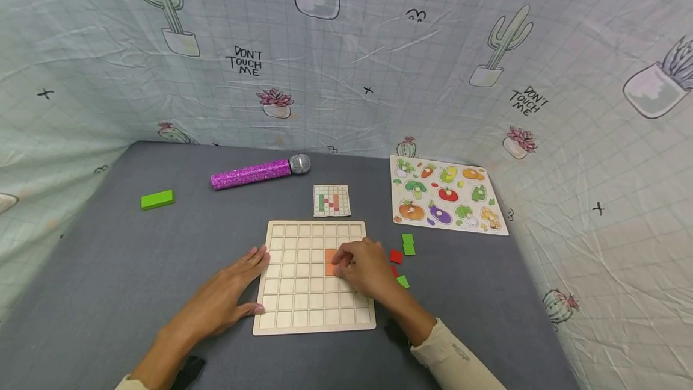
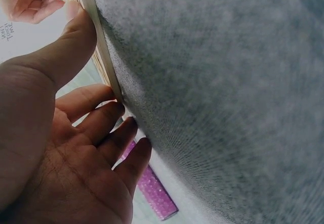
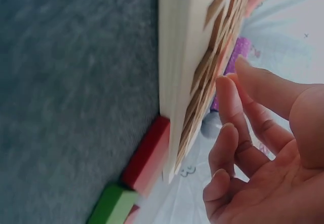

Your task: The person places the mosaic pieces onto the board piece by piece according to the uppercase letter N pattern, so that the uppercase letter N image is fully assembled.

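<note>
A light wooden grid board [image 1: 303, 319] lies on the dark table, with two orange tiles [image 1: 329, 269] in neighbouring cells right of its middle. My left hand [image 1: 227, 290] lies at the board's left side, its fingers spread and fingertips touching the edge; in the left wrist view the thumb [image 2: 76, 41] meets the rim. Over the orange tiles is my right hand [image 1: 365, 266], fingers bent, thumb and forefinger close together. Whether a tile sits between those fingertips is hidden. A small pattern card [image 1: 331, 200] with coloured squares stands behind the board.
Green tiles [image 1: 408, 249] and red tiles [image 1: 396, 256] lie just right of the board. A vegetable puzzle board [image 1: 449, 194] is at the back right. A purple glitter microphone [image 1: 254, 173] and a green block [image 1: 157, 200] lie at the back left. A printed cloth [image 1: 346, 77] hangs behind.
</note>
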A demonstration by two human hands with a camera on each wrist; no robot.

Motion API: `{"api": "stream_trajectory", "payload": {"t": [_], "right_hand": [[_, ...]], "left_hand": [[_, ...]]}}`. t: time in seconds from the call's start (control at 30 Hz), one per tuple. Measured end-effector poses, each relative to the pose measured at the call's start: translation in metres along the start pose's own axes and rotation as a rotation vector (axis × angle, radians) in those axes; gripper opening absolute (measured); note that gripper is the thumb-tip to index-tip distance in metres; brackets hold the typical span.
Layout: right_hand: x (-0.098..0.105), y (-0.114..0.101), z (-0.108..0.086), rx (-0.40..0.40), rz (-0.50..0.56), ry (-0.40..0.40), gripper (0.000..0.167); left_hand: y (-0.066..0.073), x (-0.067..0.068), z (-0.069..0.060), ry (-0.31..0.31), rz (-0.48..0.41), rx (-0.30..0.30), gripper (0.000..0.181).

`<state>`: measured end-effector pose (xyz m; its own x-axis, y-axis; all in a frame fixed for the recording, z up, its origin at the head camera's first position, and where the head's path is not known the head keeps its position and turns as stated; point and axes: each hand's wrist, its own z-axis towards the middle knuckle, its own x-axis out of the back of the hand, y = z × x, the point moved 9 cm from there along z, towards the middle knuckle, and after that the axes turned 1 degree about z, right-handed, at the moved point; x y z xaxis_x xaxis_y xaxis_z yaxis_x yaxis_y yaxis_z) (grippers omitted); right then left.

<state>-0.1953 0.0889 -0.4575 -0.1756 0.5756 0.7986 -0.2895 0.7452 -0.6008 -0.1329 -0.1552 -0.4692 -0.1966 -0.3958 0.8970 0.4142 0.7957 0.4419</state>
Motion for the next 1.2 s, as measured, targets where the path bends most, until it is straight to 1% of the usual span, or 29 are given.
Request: {"api": "stream_trajectory", "payload": {"t": [0.23,0.37,0.6,0.73,0.9,1.03,1.2], "right_hand": [[0.018,0.012,-0.009,-0.060,0.097,0.046,0.018],[0.028,0.021,-0.016,-0.064,0.116,0.070,0.023],[0.044,0.036,-0.031,-0.087,0.158,0.082,0.030],[0.049,0.044,-0.038,-0.092,0.133,0.089,0.032],[0.052,0.055,-0.045,-0.125,0.083,0.092,0.033],[0.051,0.062,-0.046,-0.147,0.046,0.096,0.033],[0.047,0.066,-0.046,-0.151,-0.039,0.102,0.028]], "left_hand": [[-0.001,-0.001,0.000,0.004,-0.014,-0.014,0.096],[-0.001,-0.001,0.000,0.004,-0.014,-0.017,0.096],[0.000,0.000,0.000,0.003,-0.015,-0.020,0.096],[0.000,0.000,0.000,0.005,-0.017,-0.019,0.096],[0.000,0.000,-0.001,0.002,-0.016,-0.017,0.096],[0.000,0.000,0.000,0.002,-0.017,-0.018,0.095],[0.000,-0.001,0.000,-0.003,-0.013,-0.015,0.096]]}}
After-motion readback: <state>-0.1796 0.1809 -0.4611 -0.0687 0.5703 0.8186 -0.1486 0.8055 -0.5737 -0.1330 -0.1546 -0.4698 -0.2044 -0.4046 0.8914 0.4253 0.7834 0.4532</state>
